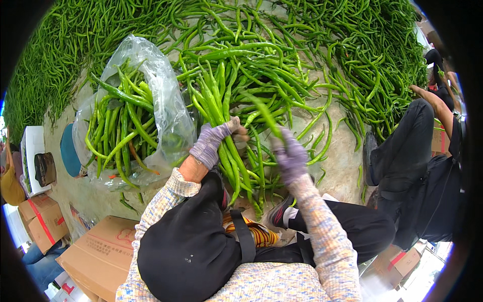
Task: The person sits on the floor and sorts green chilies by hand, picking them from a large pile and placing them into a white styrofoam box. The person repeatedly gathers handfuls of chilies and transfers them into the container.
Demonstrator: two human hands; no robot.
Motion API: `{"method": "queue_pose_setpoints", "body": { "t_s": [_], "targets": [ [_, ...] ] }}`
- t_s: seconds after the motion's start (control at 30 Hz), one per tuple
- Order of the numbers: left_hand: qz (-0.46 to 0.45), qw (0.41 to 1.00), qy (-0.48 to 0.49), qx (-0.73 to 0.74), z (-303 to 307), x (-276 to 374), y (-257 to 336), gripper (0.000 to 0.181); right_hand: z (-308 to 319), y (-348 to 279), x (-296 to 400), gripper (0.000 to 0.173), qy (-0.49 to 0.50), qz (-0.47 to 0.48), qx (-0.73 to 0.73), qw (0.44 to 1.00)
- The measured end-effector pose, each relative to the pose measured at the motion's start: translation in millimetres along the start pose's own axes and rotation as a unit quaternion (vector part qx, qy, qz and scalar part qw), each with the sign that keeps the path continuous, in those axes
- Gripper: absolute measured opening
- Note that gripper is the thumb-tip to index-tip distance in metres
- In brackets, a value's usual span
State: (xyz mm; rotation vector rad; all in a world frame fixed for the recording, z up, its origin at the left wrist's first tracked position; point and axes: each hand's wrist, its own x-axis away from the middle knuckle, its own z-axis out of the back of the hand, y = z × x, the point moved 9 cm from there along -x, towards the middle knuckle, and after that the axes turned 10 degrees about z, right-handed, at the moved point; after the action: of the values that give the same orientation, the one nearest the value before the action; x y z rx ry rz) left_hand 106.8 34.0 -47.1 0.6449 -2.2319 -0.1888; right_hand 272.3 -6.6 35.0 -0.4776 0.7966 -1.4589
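Observation:
My left hand [215,141], in a purple-grey knitted glove with bare fingertips, grips a bunch of long green chili peppers [211,100]. The bunch slants up and away, its lower ends hanging below my fist. To its right, my right hand [289,154] wears a similar glove and is blurred by motion. A single blurred green chili pepper [266,115] juts from its fingers towards the upper left. Behind both hands lies a loose pile of green chili peppers [271,75]. Left of them, a clear plastic bag [166,90] stands open, holding more chili peppers [122,130], a few partly reddish.
Large heaps of chili peppers [60,64] spread over the concrete floor [94,202] at the back and right. A cardboard carton [102,249] stands by my left knee. Another person's bent leg [405,151] is close on the right. A white box [32,162] sits far left.

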Motion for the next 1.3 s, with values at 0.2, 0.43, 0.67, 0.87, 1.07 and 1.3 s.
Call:
{"method": "queue_pose_setpoints", "body": {
  "t_s": [0.2, 0.43, 0.67, 0.87, 1.07, 1.3],
  "targets": [
    [-0.01, 0.998, -0.033, -0.049, -12.9, 3.5, -5.3, 0.039, -80.5, -48.3, -3.2, 0.046, -0.146, 0.045, 0.137, 0.979],
    [-0.119, 0.984, 0.006, 0.136, 35.0, 15.1, 35.8, 0.017, -43.5, 21.7, 68.4, 0.043, -0.08, 0.098, 0.015, 0.992],
    [-0.129, 0.988, 0.06, 0.057, 37.4, 18.1, 35.7, 0.018, -94.4, 81.9, -70.7, 0.033, -0.256, 0.059, 0.363, 0.894],
    [-0.125, 0.984, -0.01, 0.123, 35.7, 17.1, 34.0, 0.022, -4.0, 29.2, -127.2, 0.013, 0.012, 0.118, -0.116, 0.986],
    [-0.074, 0.993, -0.076, 0.049, 0.1, 22.6, 36.5, 0.015, 26.7, -7.4, -104.2, 0.015, -0.017, -0.069, -0.276, 0.959],
    [-0.096, 0.991, 0.018, -0.095, -13.9, 21.0, 16.7, 0.035, -60.9, -38.9, -47.6, 0.023, -0.038, 0.098, -0.069, 0.992]
  ]
}}
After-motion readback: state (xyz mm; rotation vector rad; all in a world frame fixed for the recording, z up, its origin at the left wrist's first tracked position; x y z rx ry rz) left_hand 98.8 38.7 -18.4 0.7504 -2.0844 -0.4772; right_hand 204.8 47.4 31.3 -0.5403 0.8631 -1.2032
